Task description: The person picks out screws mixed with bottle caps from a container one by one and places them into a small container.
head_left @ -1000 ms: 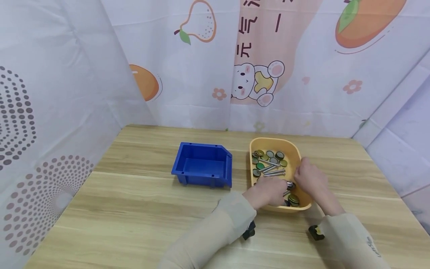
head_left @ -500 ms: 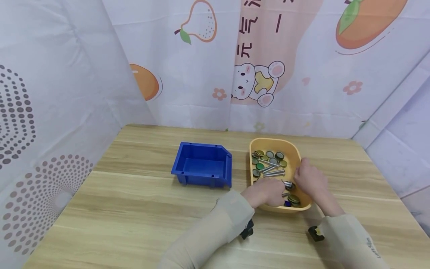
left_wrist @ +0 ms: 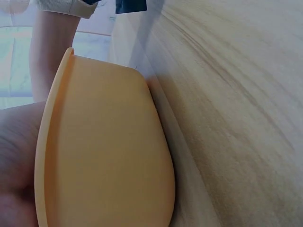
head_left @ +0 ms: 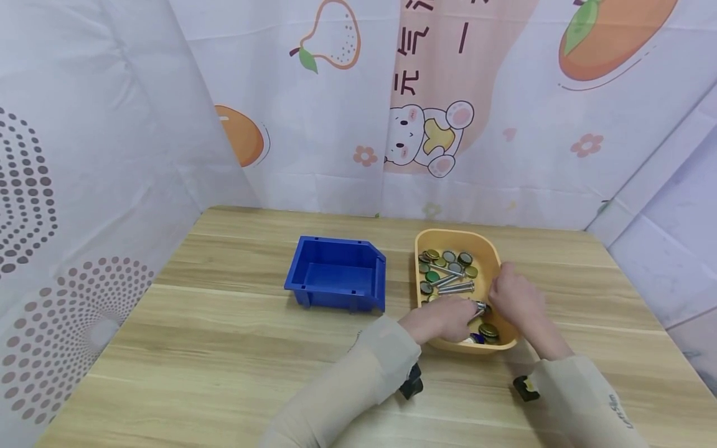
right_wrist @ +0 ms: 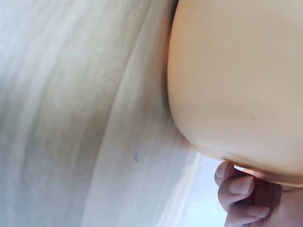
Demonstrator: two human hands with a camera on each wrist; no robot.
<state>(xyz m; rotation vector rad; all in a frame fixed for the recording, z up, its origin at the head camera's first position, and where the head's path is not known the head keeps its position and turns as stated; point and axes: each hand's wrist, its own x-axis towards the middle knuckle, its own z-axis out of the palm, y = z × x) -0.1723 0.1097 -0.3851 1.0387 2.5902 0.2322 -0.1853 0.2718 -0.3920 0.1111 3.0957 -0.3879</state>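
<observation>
A yellow plastic bin [head_left: 487, 246] holds bottle caps [head_left: 432, 276] and metal bolts [head_left: 456, 287]. My left hand [head_left: 442, 318] reaches over its near left rim, fingers pointing down among the caps and bolts. Its fingertips are hidden, so I cannot tell whether they pinch anything. Beside that hand lie a bolt [head_left: 480, 309], a dark blue cap [head_left: 478, 338] and gold caps [head_left: 488, 330]. My right hand [head_left: 516, 297] grips the bin's right rim; the right wrist view shows its curled fingers [right_wrist: 241, 187] at the edge. Outside the bin, its side wall [left_wrist: 109, 142] fills much of the left wrist view.
Left of the yellow bin stands a blue plastic bin [head_left: 338, 280] with nothing inside, its lower lip facing right. Both bins rest on a wood-grain table [head_left: 224, 348]. Printed curtains [head_left: 313, 149] hang behind the table and along its sides.
My left hand has shifted slightly left inside the yellow bin, and a blue cap and a pale cap now show by its fingers. The right hand keeps its grip on the rim.
</observation>
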